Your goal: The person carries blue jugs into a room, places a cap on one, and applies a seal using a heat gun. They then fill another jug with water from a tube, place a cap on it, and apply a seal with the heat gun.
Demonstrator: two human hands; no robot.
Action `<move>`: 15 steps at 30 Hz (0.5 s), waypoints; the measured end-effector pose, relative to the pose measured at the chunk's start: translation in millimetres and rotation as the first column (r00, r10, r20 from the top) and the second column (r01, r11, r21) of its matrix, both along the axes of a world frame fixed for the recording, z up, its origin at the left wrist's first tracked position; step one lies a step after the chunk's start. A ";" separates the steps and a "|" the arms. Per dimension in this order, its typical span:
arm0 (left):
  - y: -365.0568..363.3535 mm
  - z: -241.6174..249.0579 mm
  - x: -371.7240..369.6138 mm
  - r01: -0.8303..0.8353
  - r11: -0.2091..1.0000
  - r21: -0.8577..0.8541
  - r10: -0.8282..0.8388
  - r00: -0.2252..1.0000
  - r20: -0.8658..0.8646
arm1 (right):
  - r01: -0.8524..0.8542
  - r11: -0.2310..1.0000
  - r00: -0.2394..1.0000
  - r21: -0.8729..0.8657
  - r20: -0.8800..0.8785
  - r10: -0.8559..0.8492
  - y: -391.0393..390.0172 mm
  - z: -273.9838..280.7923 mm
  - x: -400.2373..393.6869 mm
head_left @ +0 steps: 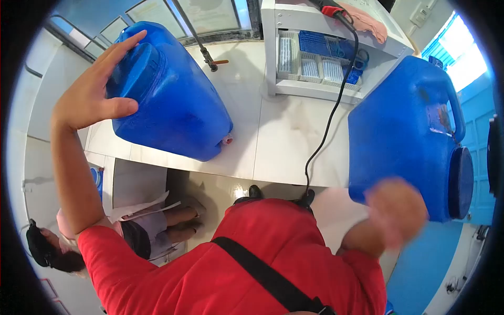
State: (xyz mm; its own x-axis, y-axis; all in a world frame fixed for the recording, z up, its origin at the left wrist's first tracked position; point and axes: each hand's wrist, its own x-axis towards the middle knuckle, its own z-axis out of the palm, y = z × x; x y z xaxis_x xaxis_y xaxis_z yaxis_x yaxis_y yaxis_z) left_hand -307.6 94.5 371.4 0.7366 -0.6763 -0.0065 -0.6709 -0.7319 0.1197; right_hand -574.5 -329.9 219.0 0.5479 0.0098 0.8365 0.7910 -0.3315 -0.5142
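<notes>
Two blue plastic jugs stand on the white tiled counter (286,136). At the left one (184,100), my left hand (97,86) is spread over the round blue cap (137,68), thumb and fingers apart around it. The small red and white fitting (227,139) shows low on that jug. To the right is the other blue jug (401,131), with a side handle and a dark cap (461,182). My right hand (396,210) is smeared by motion near this jug's lower edge, and its fingers cannot be made out.
A white shelf unit (270,50) holds baskets (311,67) of small items. From a red and black tool (333,10), a black cable (340,97) runs across the counter. A tap (210,62) is behind the left jug. Another person (149,226) is at the lower left.
</notes>
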 end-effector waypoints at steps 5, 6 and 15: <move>-19.5 -5.2 -16.3 -0.257 0.960 0.113 0.222 0.941 0.254 | 0.188 0.981 0.801 -0.049 -0.571 -0.182 52.6 -55.1 192.4; -19.1 -1.6 -18.7 -0.335 0.930 0.150 0.296 0.926 0.233 | 0.245 0.958 0.778 -0.151 -0.560 -0.287 53.0 -66.5 222.0; 12.4 5.0 -29.6 -0.041 0.975 -0.217 0.064 0.993 0.100 | 0.089 0.488 0.335 -0.868 -0.435 -0.836 27.7 -132.0 414.1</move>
State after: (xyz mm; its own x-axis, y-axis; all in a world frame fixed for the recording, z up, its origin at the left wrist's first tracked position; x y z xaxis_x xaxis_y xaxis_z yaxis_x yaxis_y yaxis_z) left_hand -337.2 106.9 376.4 0.7598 -0.6139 0.2139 -0.6495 -0.7313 0.2084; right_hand -160.5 -302.2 87.0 0.9691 -0.2421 -0.0477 -0.2467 -0.9524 -0.1791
